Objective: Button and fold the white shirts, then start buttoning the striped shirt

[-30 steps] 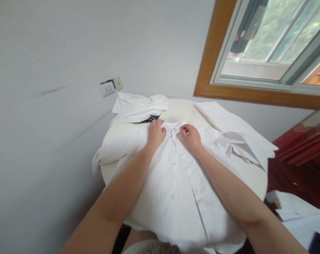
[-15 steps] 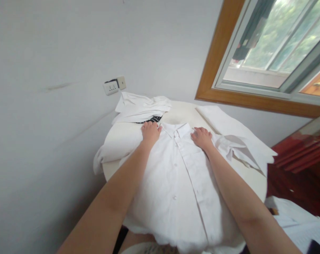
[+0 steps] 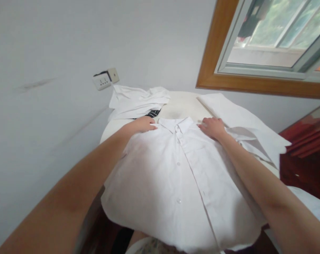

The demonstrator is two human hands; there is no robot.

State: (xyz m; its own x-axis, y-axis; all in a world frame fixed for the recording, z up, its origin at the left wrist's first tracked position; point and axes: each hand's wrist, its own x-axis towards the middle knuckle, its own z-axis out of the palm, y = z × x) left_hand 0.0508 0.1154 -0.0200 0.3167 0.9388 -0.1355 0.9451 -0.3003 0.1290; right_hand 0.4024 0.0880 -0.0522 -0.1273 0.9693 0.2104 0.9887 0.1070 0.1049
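A white button-up shirt (image 3: 173, 176) lies face up on a small round white table (image 3: 181, 106), its collar pointing away from me and its hem hanging off the near edge. My left hand (image 3: 142, 124) lies flat on the shirt's left shoulder, fingers stretched out next to the collar. My right hand (image 3: 212, 127) rests flat on the right shoulder, fingers apart. Neither hand holds anything. The shirt's right sleeve (image 3: 244, 135) lies crumpled beside my right wrist.
Behind the collar sits a pile of white cloth (image 3: 138, 102) with a black striped piece (image 3: 152, 113) under it. Another white garment (image 3: 239, 118) drapes over the table's right side. A wall socket (image 3: 103, 79) is on the grey wall. A wood-framed window (image 3: 255, 84) is at upper right.
Both hands left the collar buttons, moved apart to the shirt's shoulders and flattened out. The view has tilted down and closer to the shirt.
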